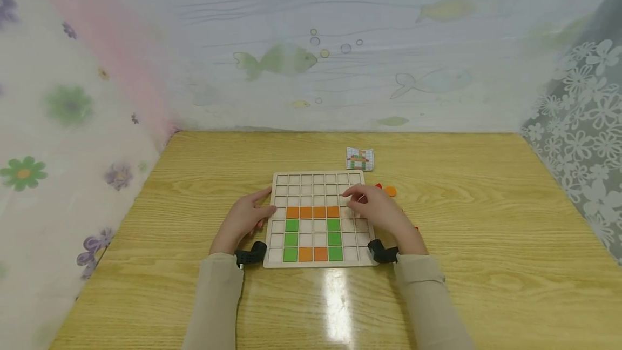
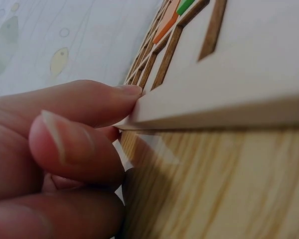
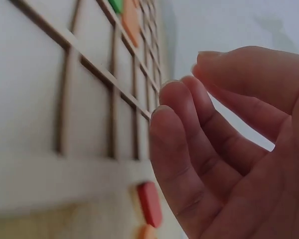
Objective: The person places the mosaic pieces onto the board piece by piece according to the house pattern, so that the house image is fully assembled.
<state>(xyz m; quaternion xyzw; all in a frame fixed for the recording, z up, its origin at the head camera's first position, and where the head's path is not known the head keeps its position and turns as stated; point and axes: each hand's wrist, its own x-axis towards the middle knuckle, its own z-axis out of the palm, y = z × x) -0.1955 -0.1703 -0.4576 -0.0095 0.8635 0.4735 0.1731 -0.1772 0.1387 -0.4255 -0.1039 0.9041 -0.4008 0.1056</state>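
Observation:
A wooden grid board [image 1: 318, 264] lies flat on the table. Several orange tiles [image 1: 305, 213] form a row across its middle, and green tiles [image 1: 291, 225] run down in two columns below. Two more orange tiles [image 1: 320, 254] sit between the columns in the bottom row. My left hand [image 1: 244, 216] holds the board's left edge, its thumb [image 2: 127, 91] on the rim and other fingers curled beside it. Over the board's right part hovers my right hand [image 1: 378, 209], fingers loosely bent, thumb and index apart. Nothing shows between them in the right wrist view.
Behind the board's right corner lies a small printed card [image 1: 360, 159] with a coloured grid picture. Right of the board, partly hidden by the right hand, are a red piece [image 3: 149, 204] and an orange piece [image 1: 391, 192]. Patterned walls border the table's back and sides.

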